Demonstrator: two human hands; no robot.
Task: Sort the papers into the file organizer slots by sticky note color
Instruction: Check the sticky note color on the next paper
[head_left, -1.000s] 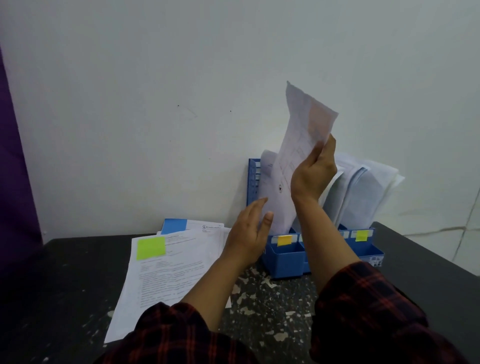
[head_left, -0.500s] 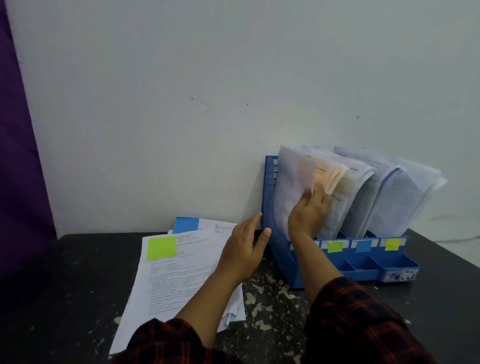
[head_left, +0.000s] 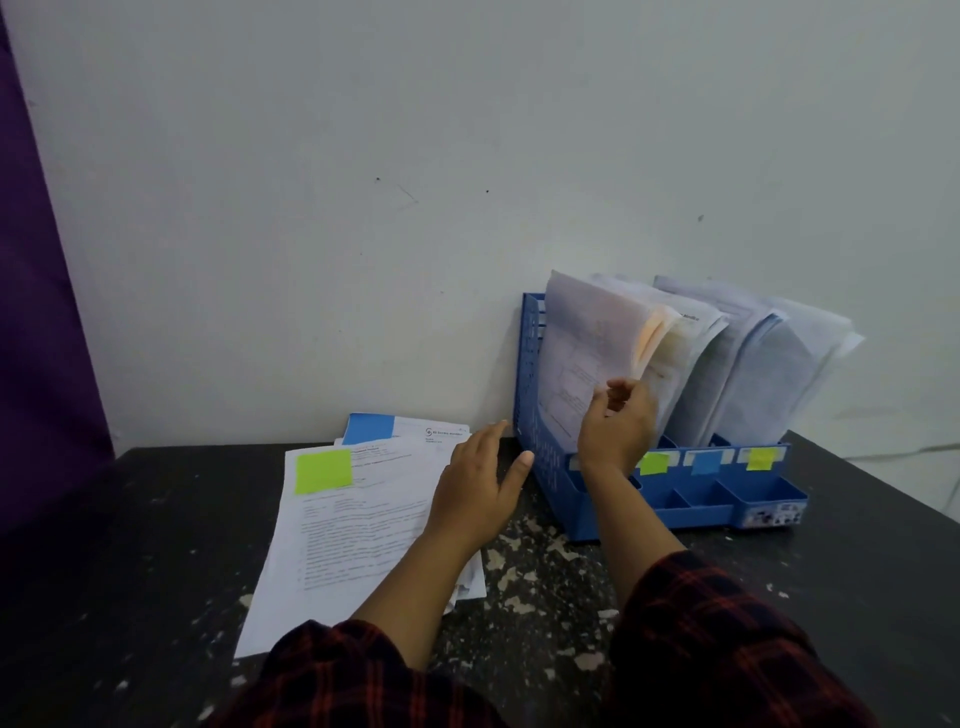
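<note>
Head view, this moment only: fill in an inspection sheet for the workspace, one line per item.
Surface: dark speckled table, worn pale in patches.
Job's things: blue file organizer against the wall, its slots holding upright papers; front labels show green note, blue note, yellow note. Loose paper stack lies flat at left, top sheet bearing a green sticky note.
Clutter: nothing seen.
Hands: left hand open, over the stack's right edge; right hand at the leftmost slot's papers, fingers curled, grip unclear.
Cables: nothing seen.
Surroundings: pale wall; purple curtain at left.
</note>
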